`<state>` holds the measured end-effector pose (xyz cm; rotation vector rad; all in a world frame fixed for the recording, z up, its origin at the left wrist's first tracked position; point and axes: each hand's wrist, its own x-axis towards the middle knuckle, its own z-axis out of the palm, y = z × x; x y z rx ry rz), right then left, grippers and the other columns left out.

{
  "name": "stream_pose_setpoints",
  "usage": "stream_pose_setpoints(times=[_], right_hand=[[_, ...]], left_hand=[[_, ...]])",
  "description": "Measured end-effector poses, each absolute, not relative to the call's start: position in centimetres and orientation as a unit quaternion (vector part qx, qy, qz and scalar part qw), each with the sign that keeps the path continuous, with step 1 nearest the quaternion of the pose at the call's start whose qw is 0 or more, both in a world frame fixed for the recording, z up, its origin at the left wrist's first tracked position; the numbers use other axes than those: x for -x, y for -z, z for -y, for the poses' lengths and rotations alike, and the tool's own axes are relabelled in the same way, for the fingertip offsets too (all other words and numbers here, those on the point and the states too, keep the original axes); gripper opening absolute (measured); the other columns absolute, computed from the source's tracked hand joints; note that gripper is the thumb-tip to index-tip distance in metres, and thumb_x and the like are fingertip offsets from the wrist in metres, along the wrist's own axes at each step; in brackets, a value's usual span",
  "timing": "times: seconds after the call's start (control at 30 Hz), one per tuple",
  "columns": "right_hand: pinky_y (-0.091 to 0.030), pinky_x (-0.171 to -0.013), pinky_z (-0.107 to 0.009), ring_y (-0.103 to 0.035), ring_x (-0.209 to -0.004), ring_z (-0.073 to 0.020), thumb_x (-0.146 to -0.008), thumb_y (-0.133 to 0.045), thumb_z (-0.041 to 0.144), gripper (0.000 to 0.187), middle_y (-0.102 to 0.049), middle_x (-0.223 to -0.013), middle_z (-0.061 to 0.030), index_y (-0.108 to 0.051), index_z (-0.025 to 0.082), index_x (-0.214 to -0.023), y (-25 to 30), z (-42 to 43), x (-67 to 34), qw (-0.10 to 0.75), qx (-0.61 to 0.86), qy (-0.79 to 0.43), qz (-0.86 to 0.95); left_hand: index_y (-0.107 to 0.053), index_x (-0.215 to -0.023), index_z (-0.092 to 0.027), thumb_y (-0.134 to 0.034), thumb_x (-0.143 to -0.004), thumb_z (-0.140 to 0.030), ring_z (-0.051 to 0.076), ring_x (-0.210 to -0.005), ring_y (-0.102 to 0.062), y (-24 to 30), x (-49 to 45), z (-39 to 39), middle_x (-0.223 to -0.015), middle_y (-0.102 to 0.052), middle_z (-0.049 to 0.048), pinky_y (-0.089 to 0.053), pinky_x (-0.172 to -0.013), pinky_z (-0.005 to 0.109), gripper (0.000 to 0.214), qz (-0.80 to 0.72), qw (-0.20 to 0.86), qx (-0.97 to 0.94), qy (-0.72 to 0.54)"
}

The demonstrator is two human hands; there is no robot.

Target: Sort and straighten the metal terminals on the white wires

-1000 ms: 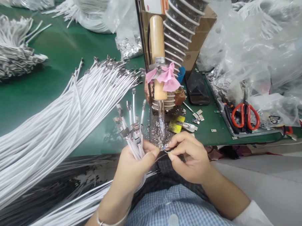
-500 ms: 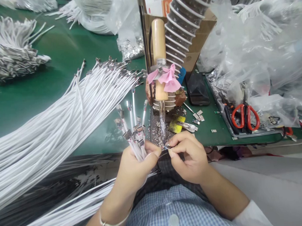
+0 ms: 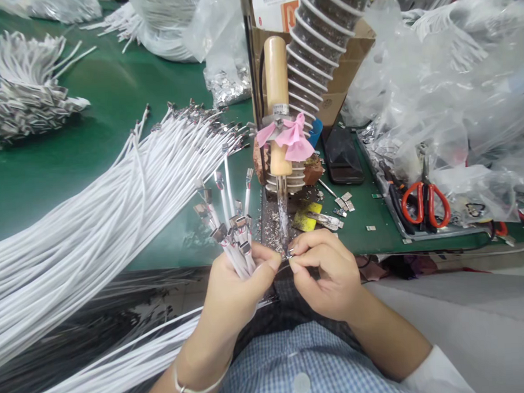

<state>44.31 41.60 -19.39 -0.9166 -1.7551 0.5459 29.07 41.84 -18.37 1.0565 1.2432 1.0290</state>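
Observation:
My left hand [image 3: 242,284] is closed around a bunch of white cables [image 3: 238,244] whose metal connector ends fan upward. Its thumb and forefinger are pinched together beside the tip of the soldering iron [image 3: 283,207]. The iron, with a wooden handle and a pink cloth tied on, is fixed upright, tip down. Just right of the tip, my right hand [image 3: 328,272] pinches a small metal connector [image 3: 290,253], mostly hidden by the fingertips. The connector is at or very near the tip; contact cannot be made out.
A large bundle of white cables [image 3: 114,191] lies across the left of the green table [image 3: 109,81]. Behind the iron rises a ribbed clear hose [image 3: 325,49]. A yellow sponge [image 3: 308,216], a black phone [image 3: 342,158] and a tray [image 3: 402,231] with red-handled cutters [image 3: 425,204] lie to the right.
The cable ends in my left hand have tilted slightly left. My right fingertips have shifted a little left, staying at the iron's tip with the connector.

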Motion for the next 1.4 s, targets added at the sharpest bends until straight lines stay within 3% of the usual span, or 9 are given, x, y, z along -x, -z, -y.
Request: stream_pose_setpoints(times=[0.27, 0.6, 0.83, 0.97, 1.1, 1.17, 1.27, 1.4], right_hand=[[-0.052, -0.070, -0.032, -0.058, -0.082, -0.0177, -0.074, -0.052, 0.003, 0.017, -0.055, -0.085, -0.0052, -0.053, 0.018, -0.082, 19.6, -40.9, -44.5, 0.505, 0.377, -0.258, 0.733], [-0.053, -0.071, -0.033, -0.058, -0.083, -0.0181, -0.074, -0.051, 0.003, 0.018, -0.055, -0.085, -0.0051, -0.052, 0.019, -0.083, 19.5, -40.6, -44.7, 0.498, 0.372, -0.254, 0.741], [-0.053, -0.069, -0.033, -0.058, -0.082, -0.0177, -0.072, -0.048, 0.000, 0.022, -0.053, -0.084, -0.0051, -0.049, 0.019, -0.081, 19.3, -39.4, -45.0, 0.476, 0.335, -0.293, 0.759], [-0.049, -0.066, -0.031, -0.056, -0.076, -0.0165, -0.073, -0.047, 0.001, 0.019, -0.056, -0.080, -0.0046, -0.048, 0.018, -0.081, 19.2, -38.3, -46.0, 0.399, 0.278, -0.353, 0.799], [-0.041, -0.058, -0.027, -0.050, -0.063, -0.0133, -0.079, -0.047, 0.007, 0.011, -0.055, -0.073, -0.0011, -0.048, 0.018, -0.079, 19.4, -37.6, -47.1, 0.216, 0.332, -0.422, 0.815], [-0.037, -0.055, -0.025, -0.047, -0.060, -0.0125, -0.080, -0.046, 0.009, 0.010, -0.052, -0.069, 0.0005, -0.048, 0.018, -0.079, 19.8, -37.5, -46.8, 0.177, 0.365, -0.431, 0.806], [-0.037, -0.055, -0.023, -0.046, -0.061, -0.0117, -0.081, -0.048, 0.010, 0.008, -0.048, -0.068, 0.0011, -0.051, 0.017, -0.081, 20.4, -37.4, -45.0, 0.233, 0.372, -0.450, 0.778], [-0.042, -0.059, -0.022, -0.048, -0.063, -0.0121, -0.081, -0.050, 0.012, 0.018, -0.051, -0.074, -0.0011, -0.056, 0.016, -0.098, 21.3, -37.3, -41.7, 0.312, 0.373, -0.436, 0.758]], left_hand=[[-0.060, -0.063, -0.019, -0.060, -0.074, -0.019, 0.007, -0.036, -0.035, 20.0, -28.4, -41.0, -0.046, -0.044, -0.0058, -0.025, -0.036, 0.021, 0.011, -0.507, 0.586, -0.461, -0.433], [-0.059, -0.059, -0.018, -0.059, -0.071, -0.016, 0.007, -0.037, -0.036, 19.2, -28.7, -40.9, -0.046, -0.045, -0.0050, -0.025, -0.037, 0.021, 0.012, -0.522, 0.581, -0.455, -0.428], [-0.058, -0.061, -0.017, -0.066, -0.072, -0.034, 0.008, -0.036, -0.035, 20.1, -28.8, -39.0, -0.040, -0.042, -0.0052, -0.023, -0.037, 0.021, 0.021, -0.505, 0.649, -0.333, -0.461], [-0.060, -0.064, -0.017, -0.068, -0.072, -0.032, 0.011, -0.047, -0.043, 21.0, -28.3, -38.0, -0.052, -0.049, -0.0024, -0.032, -0.045, 0.022, 0.018, -0.475, 0.658, -0.265, -0.521], [-0.056, -0.064, -0.017, -0.064, -0.075, -0.028, 0.008, -0.046, -0.039, 21.2, -27.6, -37.2, -0.063, -0.047, -0.0025, -0.031, -0.044, 0.021, 0.017, -0.414, 0.692, -0.175, -0.565], [-0.054, -0.064, -0.017, -0.061, -0.076, -0.028, 0.008, -0.048, -0.039, 21.1, -27.4, -36.7, -0.067, -0.046, -0.0019, -0.032, -0.045, 0.021, 0.018, -0.379, 0.715, -0.138, -0.571], [-0.056, -0.063, -0.016, -0.059, -0.077, -0.025, 0.013, -0.060, -0.046, 21.0, -27.4, -35.9, -0.073, -0.048, 0.0008, -0.040, -0.053, 0.023, 0.016, -0.355, 0.731, -0.113, -0.572], [-0.058, -0.060, -0.016, -0.057, -0.076, -0.023, 0.020, -0.089, -0.052, 21.4, -27.2, -35.1, -0.088, -0.055, 0.0051, -0.047, -0.076, 0.029, 0.018, -0.354, 0.737, -0.082, -0.570]])
